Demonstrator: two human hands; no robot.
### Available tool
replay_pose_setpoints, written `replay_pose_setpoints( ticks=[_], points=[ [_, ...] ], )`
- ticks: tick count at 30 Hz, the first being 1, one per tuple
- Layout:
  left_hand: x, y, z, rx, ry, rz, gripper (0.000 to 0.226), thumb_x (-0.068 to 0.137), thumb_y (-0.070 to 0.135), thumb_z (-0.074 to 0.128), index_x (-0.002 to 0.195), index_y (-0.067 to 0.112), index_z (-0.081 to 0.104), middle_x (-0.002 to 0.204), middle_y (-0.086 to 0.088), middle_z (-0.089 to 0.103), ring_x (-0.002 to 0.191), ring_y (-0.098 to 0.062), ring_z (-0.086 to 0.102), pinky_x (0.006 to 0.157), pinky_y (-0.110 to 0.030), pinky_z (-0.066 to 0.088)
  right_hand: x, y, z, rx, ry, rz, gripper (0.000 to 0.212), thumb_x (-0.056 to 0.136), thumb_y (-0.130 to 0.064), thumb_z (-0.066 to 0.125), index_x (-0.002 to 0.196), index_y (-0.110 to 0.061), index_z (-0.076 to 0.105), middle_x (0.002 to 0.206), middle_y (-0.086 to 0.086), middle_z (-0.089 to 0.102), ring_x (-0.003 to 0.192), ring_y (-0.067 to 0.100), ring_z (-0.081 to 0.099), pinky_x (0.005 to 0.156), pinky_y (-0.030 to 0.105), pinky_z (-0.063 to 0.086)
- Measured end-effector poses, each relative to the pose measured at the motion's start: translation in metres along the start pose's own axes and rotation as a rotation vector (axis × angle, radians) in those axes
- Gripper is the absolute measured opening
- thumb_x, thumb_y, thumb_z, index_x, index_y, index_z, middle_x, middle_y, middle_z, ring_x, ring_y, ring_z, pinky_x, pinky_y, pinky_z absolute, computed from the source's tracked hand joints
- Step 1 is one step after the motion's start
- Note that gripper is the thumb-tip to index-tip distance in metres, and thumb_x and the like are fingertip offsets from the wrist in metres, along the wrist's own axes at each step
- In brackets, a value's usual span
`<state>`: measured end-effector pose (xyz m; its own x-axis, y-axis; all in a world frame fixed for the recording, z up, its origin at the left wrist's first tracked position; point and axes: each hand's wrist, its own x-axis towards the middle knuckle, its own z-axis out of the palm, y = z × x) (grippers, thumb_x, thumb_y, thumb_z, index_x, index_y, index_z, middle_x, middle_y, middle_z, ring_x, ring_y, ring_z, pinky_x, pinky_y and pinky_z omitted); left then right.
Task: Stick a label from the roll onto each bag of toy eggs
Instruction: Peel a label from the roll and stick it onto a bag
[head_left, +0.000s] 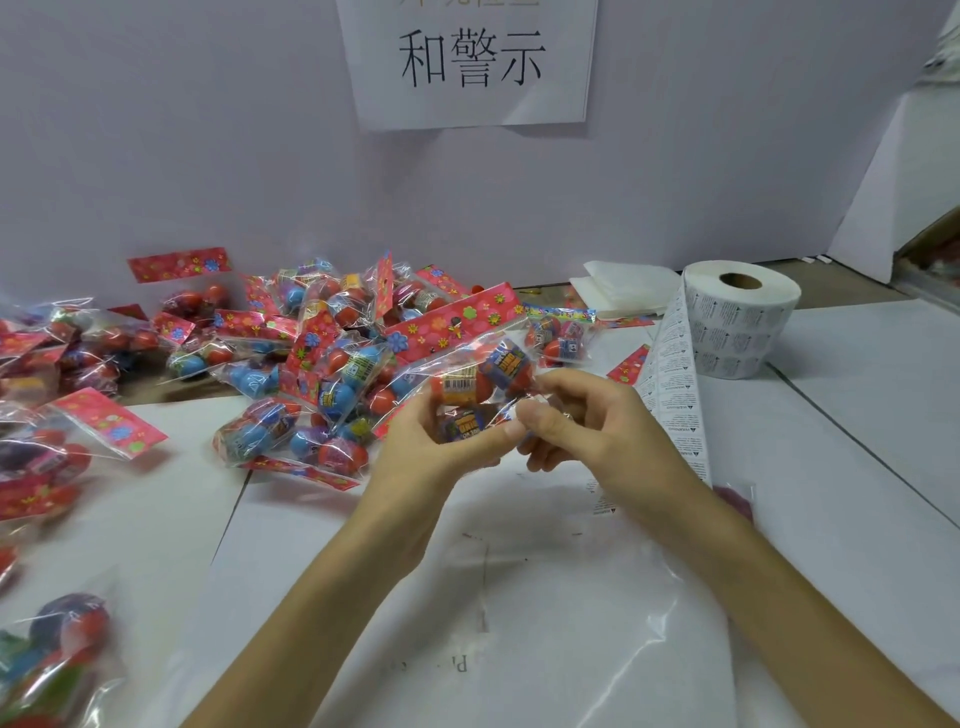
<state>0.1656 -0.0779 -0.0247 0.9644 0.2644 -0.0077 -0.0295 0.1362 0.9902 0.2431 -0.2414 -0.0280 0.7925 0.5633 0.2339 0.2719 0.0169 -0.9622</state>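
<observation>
- We see glossy clear plastic bag (467, 364), shiny toy eggs inside.
- Matt white paper label roll (740, 317).
- We note smooth white table (857, 415).

A white paper sign (467, 62) printed with large black characters is fixed to the pale wall (208, 156) behind the white counter (857, 415); its top is cut off by the frame. A stack of folded white sheets (623, 288) is laid at the back of the counter, near the foot of the wall. A clear plastic sheet (571, 649), glossy and faintly printed, is spread flat on the near part of the counter. At the right, a white side panel (883, 197) is set at an angle to the wall.
</observation>
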Motion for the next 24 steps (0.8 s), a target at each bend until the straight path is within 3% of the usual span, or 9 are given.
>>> replay_pose_setpoints(
  ticks=[4,7,10,14,16,19,21,24],
  points=[
    [0.0011,0.0017,-0.0026,-0.025,-0.011,-0.026,0.068,0.058,0.026,0.092,0.120,0.017,0.066,0.105,-0.001,0.078,0.095,-0.019,0.076,0.072,-0.022,0.058,-0.0005,-0.0035,0.0024,0.042,-0.036,0.028,0.014,0.091,-0.032,0.064,0.094,-0.019,0.070,0.077,0.010,0.073,0.068,0.027,0.071,0.066,0.035,0.058],
    [0.0017,0.0022,-0.0060,-0.117,-0.041,-0.065,0.065,0.065,0.015,0.089,0.125,0.010,0.064,0.110,-0.009,0.077,0.093,-0.021,0.076,0.075,-0.023,0.058,0.0000,-0.0062,0.0011,0.101,-0.060,0.072,0.018,0.100,-0.021,0.056,0.102,-0.011,0.070,0.079,0.011,0.073,0.066,0.022,0.069,0.066,0.029,0.057],
    [0.0035,0.0014,-0.0075,-0.177,-0.034,-0.084,0.063,0.066,0.017,0.082,0.126,0.009,0.062,0.111,-0.011,0.077,0.094,-0.022,0.076,0.076,-0.023,0.059,-0.0003,-0.0091,-0.0007,0.139,-0.068,0.105,0.020,0.104,-0.013,0.050,0.107,-0.007,0.069,0.082,0.013,0.073,0.066,0.023,0.068,0.065,0.027,0.055],
    [0.0019,0.0001,-0.0038,-0.153,-0.041,-0.084,0.064,0.067,0.021,0.090,0.124,0.013,0.063,0.109,-0.007,0.077,0.096,-0.021,0.076,0.074,-0.023,0.059,0.0001,-0.0081,0.0001,0.046,-0.050,0.093,0.018,0.105,-0.013,0.049,0.105,-0.014,0.067,0.078,0.009,0.074,0.066,0.025,0.068,0.065,0.029,0.053],
    [0.0014,-0.0010,-0.0021,-0.113,-0.022,-0.076,0.067,0.066,0.030,0.094,0.124,0.013,0.064,0.107,-0.006,0.078,0.094,-0.020,0.076,0.073,-0.022,0.059,0.0007,-0.0069,0.0002,-0.013,-0.062,0.076,0.014,0.105,-0.015,0.052,0.103,-0.020,0.065,0.077,0.007,0.074,0.067,0.025,0.069,0.064,0.030,0.052],
    [0.0016,0.0004,-0.0018,-0.064,0.028,-0.055,0.063,0.063,0.036,0.083,0.119,0.013,0.067,0.101,-0.005,0.079,0.089,-0.019,0.076,0.070,-0.021,0.057,0.0016,-0.0048,-0.0007,-0.065,-0.053,0.064,0.010,0.095,-0.030,0.061,0.103,-0.026,0.067,0.080,0.002,0.074,0.069,0.022,0.070,0.063,0.030,0.052],
    [0.0015,0.0006,-0.0028,0.000,0.052,-0.037,0.052,0.065,0.029,0.084,0.114,0.016,0.068,0.095,-0.002,0.079,0.084,-0.014,0.075,0.066,-0.021,0.057,0.0023,-0.0031,-0.0024,-0.104,0.000,0.050,0.023,0.084,-0.042,0.064,0.103,-0.030,0.069,0.086,-0.005,0.072,0.075,0.018,0.069,0.063,0.032,0.052],
    [0.0013,-0.0018,-0.0040,0.172,0.070,0.102,0.039,0.073,-0.006,0.081,0.098,0.023,0.075,0.089,0.000,0.078,0.077,-0.010,0.073,0.062,-0.019,0.056,0.0023,-0.0012,-0.0057,-0.142,0.032,-0.019,0.040,0.075,-0.056,0.068,0.111,-0.038,0.068,0.102,-0.011,0.070,0.091,0.011,0.067,0.070,0.029,0.052]
  ],
)
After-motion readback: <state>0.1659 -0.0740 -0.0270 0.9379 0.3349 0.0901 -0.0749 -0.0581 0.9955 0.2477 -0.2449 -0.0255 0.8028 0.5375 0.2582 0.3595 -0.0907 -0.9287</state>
